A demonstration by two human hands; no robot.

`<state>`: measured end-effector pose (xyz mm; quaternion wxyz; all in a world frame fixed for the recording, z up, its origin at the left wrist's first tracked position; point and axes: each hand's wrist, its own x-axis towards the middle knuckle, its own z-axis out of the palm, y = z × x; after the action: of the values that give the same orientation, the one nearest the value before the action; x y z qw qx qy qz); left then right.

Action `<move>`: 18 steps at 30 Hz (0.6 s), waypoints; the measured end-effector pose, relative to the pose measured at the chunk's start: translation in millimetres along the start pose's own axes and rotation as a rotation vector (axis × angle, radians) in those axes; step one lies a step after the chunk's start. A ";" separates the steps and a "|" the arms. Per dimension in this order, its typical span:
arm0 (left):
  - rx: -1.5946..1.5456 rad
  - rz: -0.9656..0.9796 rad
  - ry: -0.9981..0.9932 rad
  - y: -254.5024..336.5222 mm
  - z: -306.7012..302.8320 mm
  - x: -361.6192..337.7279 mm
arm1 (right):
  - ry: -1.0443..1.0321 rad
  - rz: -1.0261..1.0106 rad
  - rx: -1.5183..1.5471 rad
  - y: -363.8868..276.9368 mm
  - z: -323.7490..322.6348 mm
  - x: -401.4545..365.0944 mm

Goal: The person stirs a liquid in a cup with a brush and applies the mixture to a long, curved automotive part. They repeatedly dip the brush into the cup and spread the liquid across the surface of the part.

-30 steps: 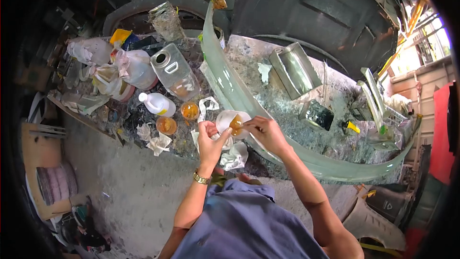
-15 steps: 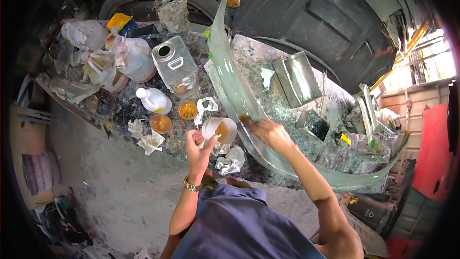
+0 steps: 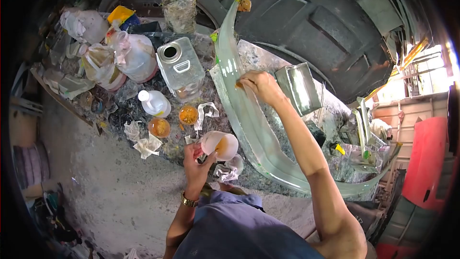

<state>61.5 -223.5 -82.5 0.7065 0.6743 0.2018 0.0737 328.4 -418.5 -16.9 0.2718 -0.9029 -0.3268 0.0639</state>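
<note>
My left hand point(image 3: 196, 159) grips a translucent white cup point(image 3: 230, 147) tilted on its side, with amber stuff inside. A small orange-brown piece point(image 3: 238, 85) is pinched in my right hand point(image 3: 258, 84), against the upper part of a long, curved, glossy pale-green panel point(image 3: 239, 110). The panel arcs from the top of the table down to the right. Left of the cup stand two small containers of orange material, one point(image 3: 188, 114) nearer the panel and the other point(image 3: 159, 127) further left. Crumpled white paper point(image 3: 229, 169) lies just below the cup.
A white bottle point(image 3: 155, 103), a square metal can point(image 3: 181, 67) and large plastic jugs point(image 3: 136, 57) stand at the left. Right of the panel are an open metal tin point(image 3: 302, 88) and a yellow object point(image 3: 339, 149). A black hood point(image 3: 326, 29) leans behind.
My right hand has moved up along the panel with the orange-brown piece. My left hand still holds the cup, slightly lower in view. The camera view has shifted a little.
</note>
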 end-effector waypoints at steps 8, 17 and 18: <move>-0.013 -0.044 -0.065 7.7 -8.6 4.2 | -0.057 -0.124 -0.176 -6.0 28.2 -104.6; 0.052 -0.035 -0.098 -1.6 -9.5 1.0 | -0.427 0.155 -0.088 -42.9 1.4 -190.5; 0.050 -0.031 -0.095 1.0 -8.3 0.7 | -0.360 0.086 0.017 -31.0 7.1 -177.7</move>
<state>59.1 -215.4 -81.7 0.6993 0.6912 0.1805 0.0257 170.7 -506.5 -17.4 0.2135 -0.8877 -0.3308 0.2386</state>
